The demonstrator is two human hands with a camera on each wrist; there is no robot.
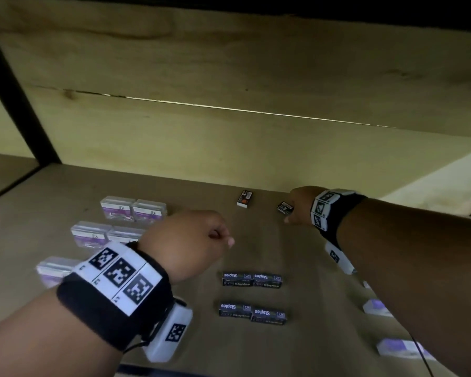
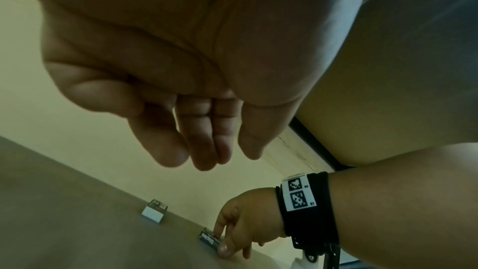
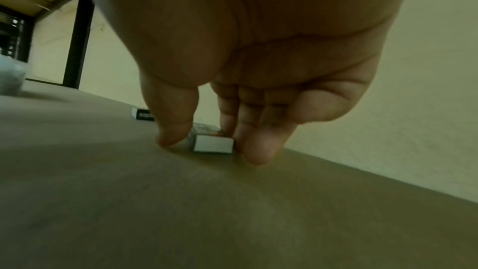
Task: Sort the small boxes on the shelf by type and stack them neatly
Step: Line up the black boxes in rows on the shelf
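Observation:
Far back on the shelf (image 1: 174,186), my right hand (image 1: 290,213) grips a small dark staples box (image 1: 284,207) that rests on the shelf. In the right wrist view the thumb (image 3: 173,136) and fingers (image 3: 256,146) bracket the box (image 3: 213,143). A second small box (image 1: 244,198) lies apart to its left. Nearer me, dark staples boxes sit in two neat pairs (image 1: 252,280) (image 1: 252,312). My left hand (image 1: 223,238) hovers over the middle, fingers (image 2: 207,150) loosely curled and holding nothing.
Clear boxes with purple labels (image 1: 132,209) stand in paired rows on the left. More purple-and-white boxes (image 1: 400,348) lie at the right front, partly under my right forearm. A black upright post (image 1: 19,99) bounds the shelf on the left, and a wooden back panel (image 1: 229,137) closes it behind.

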